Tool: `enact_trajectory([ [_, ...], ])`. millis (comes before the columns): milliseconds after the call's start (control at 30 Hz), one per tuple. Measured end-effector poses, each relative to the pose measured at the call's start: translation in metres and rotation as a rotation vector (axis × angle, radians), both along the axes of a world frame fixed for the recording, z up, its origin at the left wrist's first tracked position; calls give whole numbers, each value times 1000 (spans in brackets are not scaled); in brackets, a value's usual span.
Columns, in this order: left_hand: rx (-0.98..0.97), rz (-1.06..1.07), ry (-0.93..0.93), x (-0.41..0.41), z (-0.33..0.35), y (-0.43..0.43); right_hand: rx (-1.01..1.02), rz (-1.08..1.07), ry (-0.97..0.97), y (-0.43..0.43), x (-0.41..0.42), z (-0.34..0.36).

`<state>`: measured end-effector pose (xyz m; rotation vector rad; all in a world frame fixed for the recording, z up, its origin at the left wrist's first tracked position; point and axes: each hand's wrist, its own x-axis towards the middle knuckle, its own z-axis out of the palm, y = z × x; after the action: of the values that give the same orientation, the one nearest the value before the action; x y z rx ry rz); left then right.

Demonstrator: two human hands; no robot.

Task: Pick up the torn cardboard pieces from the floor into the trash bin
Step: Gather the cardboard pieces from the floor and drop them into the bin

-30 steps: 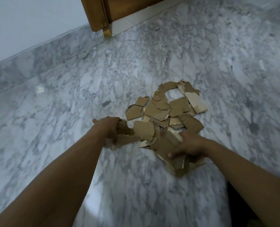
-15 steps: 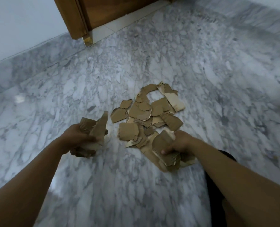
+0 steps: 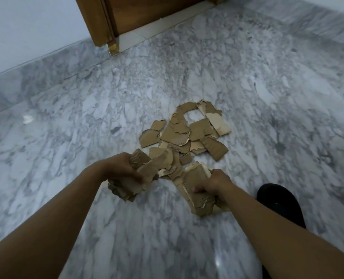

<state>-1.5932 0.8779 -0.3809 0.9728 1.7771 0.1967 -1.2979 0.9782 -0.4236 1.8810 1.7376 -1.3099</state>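
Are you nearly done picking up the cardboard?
Not yet. No bin is in view, so nothing looks binned. The left hand grips a bunch of pieces, and the right hand grips a stack. A pile is left on the floor.

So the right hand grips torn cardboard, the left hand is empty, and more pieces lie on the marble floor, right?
Not quite. In the head view the left hand is not empty: it grips a crumpled cardboard bunch too. The right hand does grip torn cardboard, and more pieces lie on the marble floor.
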Motion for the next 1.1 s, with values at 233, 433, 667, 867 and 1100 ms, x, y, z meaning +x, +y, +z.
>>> enact_trajectory([
  [233, 118, -359, 317, 27, -26, 66, 8, 53, 169, 3, 19, -1],
  [433, 157, -330, 403, 41, -49, 67, -10, 76, 208, 15, 28, -1],
  [667, 93, -197, 502, 38, -34, 38, -77, 287, 69, 35, 36, 34],
  [867, 151, 260, -62, 48, 10, 10, -42, 11, 331, 36, 60, 99],
  [1100, 319, 356, -480, 114, 84, 36, -41, -456, 819, 11, 79, 149],
])
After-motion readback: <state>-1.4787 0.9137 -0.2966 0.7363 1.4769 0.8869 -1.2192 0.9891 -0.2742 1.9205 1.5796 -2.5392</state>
